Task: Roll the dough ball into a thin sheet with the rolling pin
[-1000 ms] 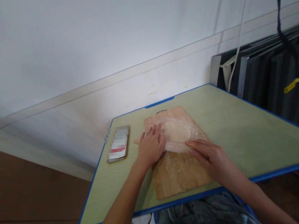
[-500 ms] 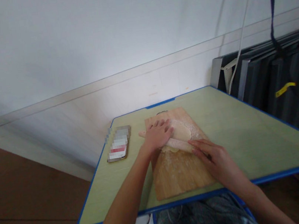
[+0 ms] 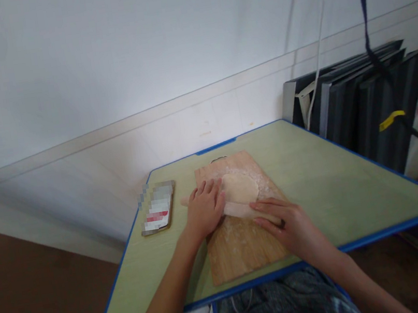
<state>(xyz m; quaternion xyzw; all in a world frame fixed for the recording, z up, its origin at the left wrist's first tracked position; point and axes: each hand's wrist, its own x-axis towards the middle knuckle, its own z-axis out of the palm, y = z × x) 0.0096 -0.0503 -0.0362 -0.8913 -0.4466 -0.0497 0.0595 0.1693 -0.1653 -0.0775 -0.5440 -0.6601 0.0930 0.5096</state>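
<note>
Head view of a green counter [image 3: 315, 182] with a blue edge, set against a pale wall. At the far left of the counter lies a flat rectangular object [image 3: 158, 214], its face blurred, with a red band across it; it rests near the left edge, well apart from the board. Just to its right the left hand [image 3: 203, 210] lies palm down with fingers spread flat, pressing on the left part of a pale wooden rolling pin [image 3: 240, 208]; the pin's left tip shows beyond the fingers, over the bare counter beside the board. The pin runs obliquely from upper left to lower right across a floured wooden cutting board [image 3: 238, 246], which sits near the middle of the counter with its long side running away from the person. A flattened round of pale dough [image 3: 239, 187] lies on the far half of the board, touching the far side of the pin. The right hand [image 3: 287, 220] rests palm down on the right end of the pin, fingers extended and laid flat, hiding that end; a dark ring shows on one finger. Neither hand closes its grip around the pin: both are open and press from above. To the right, beyond the counter, dark flat panels [image 3: 366, 101] lean upright against the wall, with a yellow tag and hanging cords in front of them.
</note>
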